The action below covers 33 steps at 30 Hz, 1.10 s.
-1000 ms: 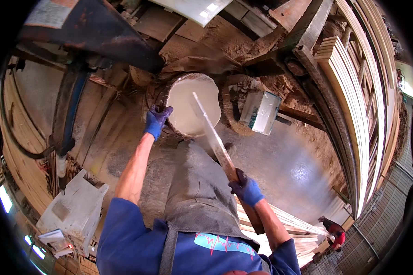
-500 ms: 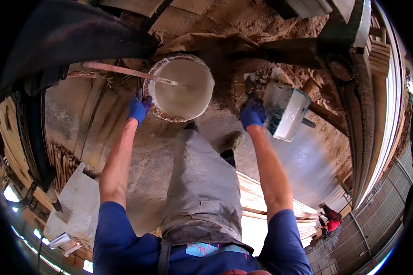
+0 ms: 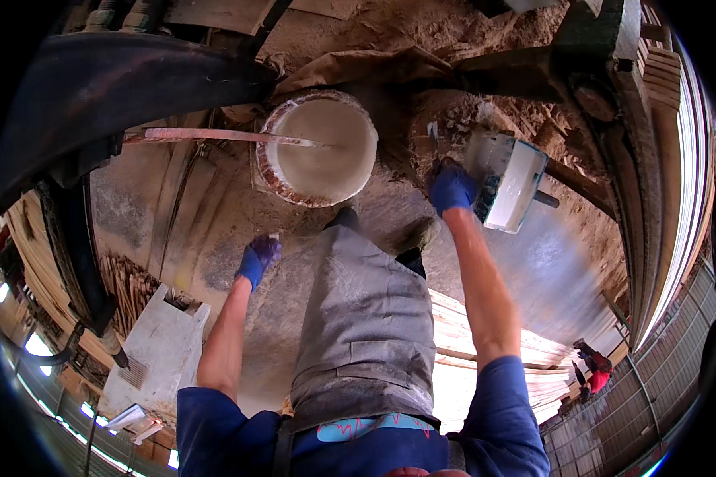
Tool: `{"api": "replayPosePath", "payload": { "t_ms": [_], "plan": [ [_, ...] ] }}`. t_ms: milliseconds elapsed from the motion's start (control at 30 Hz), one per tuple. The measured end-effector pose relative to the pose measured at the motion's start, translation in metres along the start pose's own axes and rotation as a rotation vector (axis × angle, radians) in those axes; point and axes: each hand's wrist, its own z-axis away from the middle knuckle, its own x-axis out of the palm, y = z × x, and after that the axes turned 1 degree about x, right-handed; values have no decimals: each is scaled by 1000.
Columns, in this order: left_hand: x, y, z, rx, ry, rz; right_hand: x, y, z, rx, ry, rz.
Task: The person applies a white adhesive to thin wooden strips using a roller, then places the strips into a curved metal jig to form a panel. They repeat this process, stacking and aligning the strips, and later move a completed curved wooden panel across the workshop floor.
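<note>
The right hand (image 3: 451,188) gripped the white container (image 3: 507,180), apparently by a hidden edge; the left hand (image 3: 259,257) hung blurred, its grip unreadable.

Both hands wear blue gloves: left hand (image 3: 259,257), right hand (image 3: 451,188). The bucket (image 3: 321,148) holds creamy white liquid; the apron (image 3: 366,318) is dusty grey.

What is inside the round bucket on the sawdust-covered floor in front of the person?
The round bucket holds a pale, creamy white liquid nearly to its rim. A long flat wooden stick leans in from the left, its tip dipped into the liquid. The bucket's bottom is hidden beneath it.
</note>
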Motion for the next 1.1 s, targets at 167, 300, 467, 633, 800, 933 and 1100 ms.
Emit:
{"api": "replayPosePath", "payload": {
  "t_ms": [167, 300, 467, 633, 800, 933, 1100],
  "plan": [
    [2, -65, 61, -194, 33, 103, -12, -31, 30, 30, -91, -191],
    [3, -90, 101, -200, 94, 98, 15, -37, -3, -123, 83, -284],
    [4, -95, 129, -177, 96, 163, 40, -34, 21, -86, -220, -78],
    [7, -102, 134, -222, 89, 199, 49, -4, 66, -278, -114, -255],
    [8, -100, 138, -234, 99, 179, 51, -18, 46, -105, -160, -221],
    [4, -109, 139, -244, 88, 220, 50, -42, 100, -79, -308, -202],
    [6, -110, 145, -244, 69, 225, 36, -70, 136, -336, -79, -438]
  ]
}}
